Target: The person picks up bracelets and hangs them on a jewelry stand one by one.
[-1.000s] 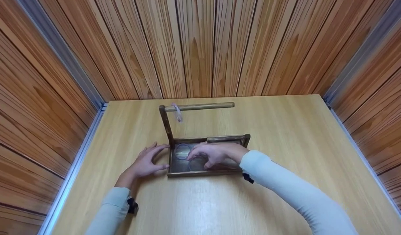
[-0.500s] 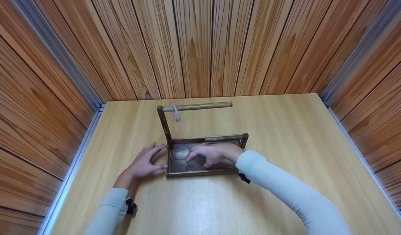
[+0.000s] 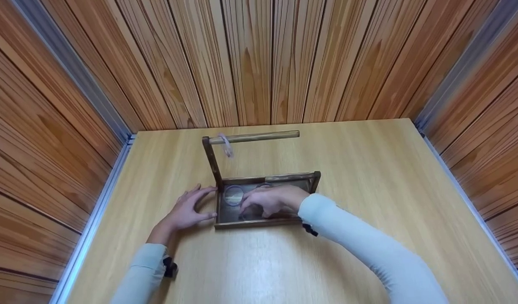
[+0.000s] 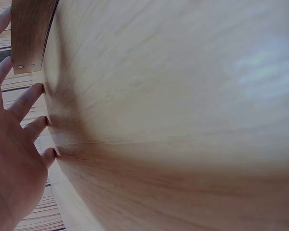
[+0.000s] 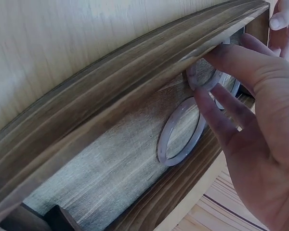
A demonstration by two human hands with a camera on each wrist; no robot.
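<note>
A dark wooden jewellery tray [image 3: 259,224] stands mid-table, with pale translucent bangles lying in it. My left hand [image 3: 187,213] is at the tray's left end, thumb and index fingertips at its side wall, fingers spread. My right hand [image 3: 272,199] reaches down into the tray. In the right wrist view its thumb and fingertips pinch one bangle [image 5: 190,79] near the front wall. A second bangle [image 5: 163,144] lies flat just beside these fingertips. Another bangle [image 3: 226,201] lies in the tray's left back part; the right hand partly hides the rest.
From the tray's back left corner rises a post [image 3: 211,158] carrying a horizontal rod [image 3: 263,137]. A bangle [image 3: 228,148] hangs near the rod's post end. A shorter dark post [image 3: 315,181] stands at the tray's right end. Wood-plank walls [image 3: 259,63] enclose the table.
My right hand has shifted slightly left and toward the tray's front, uncovering part of a bangle behind it. The left hand keeps its place at the tray's end.
</note>
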